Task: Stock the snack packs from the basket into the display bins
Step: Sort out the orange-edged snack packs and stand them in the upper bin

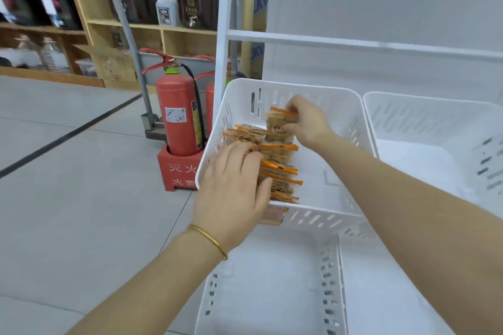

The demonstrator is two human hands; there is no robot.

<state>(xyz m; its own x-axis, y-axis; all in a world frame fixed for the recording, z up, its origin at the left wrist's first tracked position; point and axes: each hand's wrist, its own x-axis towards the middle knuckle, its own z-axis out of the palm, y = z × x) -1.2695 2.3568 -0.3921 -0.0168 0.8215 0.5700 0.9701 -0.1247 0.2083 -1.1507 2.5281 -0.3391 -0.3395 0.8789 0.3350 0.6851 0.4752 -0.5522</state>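
A white slotted display bin (pixel 351 106) on the white shelf rack holds a row of small brown snack packs (pixel 280 168) with orange sealed edges, standing along its left side. My left hand (pixel 234 187) lies over the near end of that row, fingers spread and the thumb against the packs. Deeper in the bin, my right hand (pixel 304 122) pinches a few snack packs (pixel 280 124) at the far end of the row. The supply basket is not in view.
A second white bin (pixel 435 117) sits to the right on the same shelf, another white bin (pixel 272 280) on the shelf below. Two red fire extinguishers (pixel 178 117) in a red stand are on the floor left of the rack. Wooden shelves with goods line the back.
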